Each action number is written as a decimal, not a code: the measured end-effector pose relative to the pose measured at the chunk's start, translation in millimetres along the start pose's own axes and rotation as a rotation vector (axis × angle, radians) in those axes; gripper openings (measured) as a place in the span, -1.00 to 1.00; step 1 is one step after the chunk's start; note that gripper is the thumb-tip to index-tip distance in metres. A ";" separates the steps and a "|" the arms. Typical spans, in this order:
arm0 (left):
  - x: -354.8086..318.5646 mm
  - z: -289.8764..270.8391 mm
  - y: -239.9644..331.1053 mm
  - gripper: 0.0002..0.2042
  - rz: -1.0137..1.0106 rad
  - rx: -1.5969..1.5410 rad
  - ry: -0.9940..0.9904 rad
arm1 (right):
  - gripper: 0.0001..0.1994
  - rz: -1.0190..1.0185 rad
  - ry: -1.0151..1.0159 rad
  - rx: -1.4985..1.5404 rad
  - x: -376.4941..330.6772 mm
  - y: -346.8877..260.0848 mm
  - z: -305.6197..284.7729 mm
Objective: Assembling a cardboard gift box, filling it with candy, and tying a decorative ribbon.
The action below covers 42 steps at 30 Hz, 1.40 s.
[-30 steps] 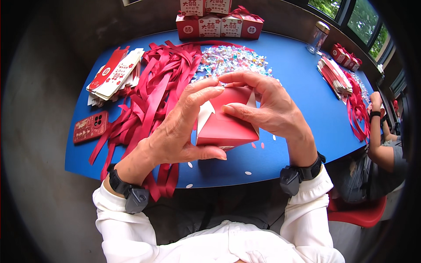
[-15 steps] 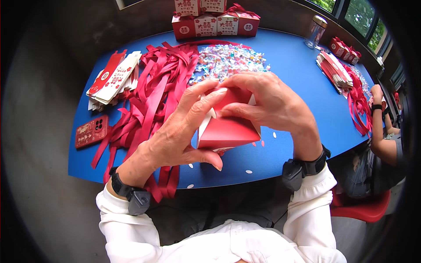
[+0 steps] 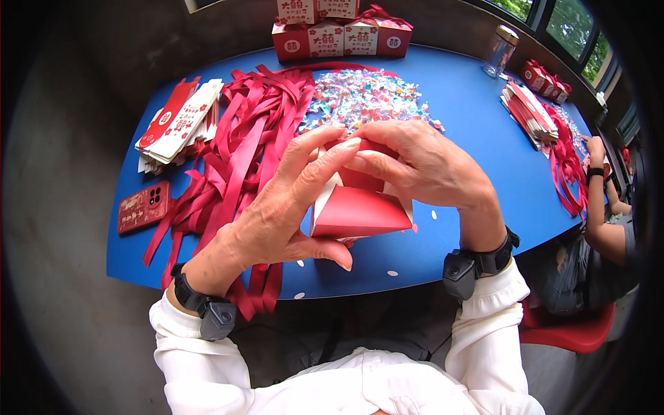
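A small red and white folding gift box (image 3: 361,209) is held up over the near part of the blue table, one red flap facing me. My left hand (image 3: 283,194) grips it from the left, thumb low at the near side and fingers along the upper edge. At the far right edge, my right hand (image 3: 429,162) pinches the box's top with thumb and fingers bent. Both hands cover the far flaps, so how they are folded is hidden. Just beyond the fingers lies a heap of wrapped candies (image 3: 370,97). Red ribbons (image 3: 249,131) spread out left of my left hand.
Flat box blanks (image 3: 183,124) are stacked at the left above a red phone (image 3: 144,207). Finished boxes (image 3: 342,38) stand along the back. A lidded glass jar (image 3: 500,52), more blanks (image 3: 529,114) and ribbons (image 3: 567,173) are at right, near another person's arm (image 3: 600,207).
My right thumb has drawn back from inside the box toward its far edge, and the right fingers have closed in. My left hand stays nearly still on the box.
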<state>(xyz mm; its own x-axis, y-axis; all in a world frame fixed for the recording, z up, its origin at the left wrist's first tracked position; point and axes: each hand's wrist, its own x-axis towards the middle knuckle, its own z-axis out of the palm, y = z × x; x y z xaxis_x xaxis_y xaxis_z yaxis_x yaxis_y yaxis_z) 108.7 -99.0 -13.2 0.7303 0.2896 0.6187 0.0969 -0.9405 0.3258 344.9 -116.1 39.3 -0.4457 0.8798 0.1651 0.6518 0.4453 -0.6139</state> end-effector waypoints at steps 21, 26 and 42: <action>-2.8 1.1 -10.7 -0.13 -0.386 -0.480 0.411 | -0.51 -0.101 0.607 0.251 5.9 30.6 17.2; -5.4 -6.5 -13.5 -0.36 -0.548 -0.833 0.637 | -0.61 0.136 0.327 0.040 2.7 39.0 -5.2; 1.6 10.0 3.7 -0.13 -0.501 -0.900 0.288 | -0.49 -0.502 0.285 0.176 -28.4 19.6 17.9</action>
<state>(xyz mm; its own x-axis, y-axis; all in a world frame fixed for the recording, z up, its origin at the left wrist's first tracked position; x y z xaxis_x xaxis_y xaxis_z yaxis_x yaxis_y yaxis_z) 117.0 -103.8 -18.1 0.5472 0.7484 0.3748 -0.2786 -0.2594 0.9247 359.3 -135.4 8.8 -0.4745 0.5899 0.6534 0.2818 0.8050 -0.5221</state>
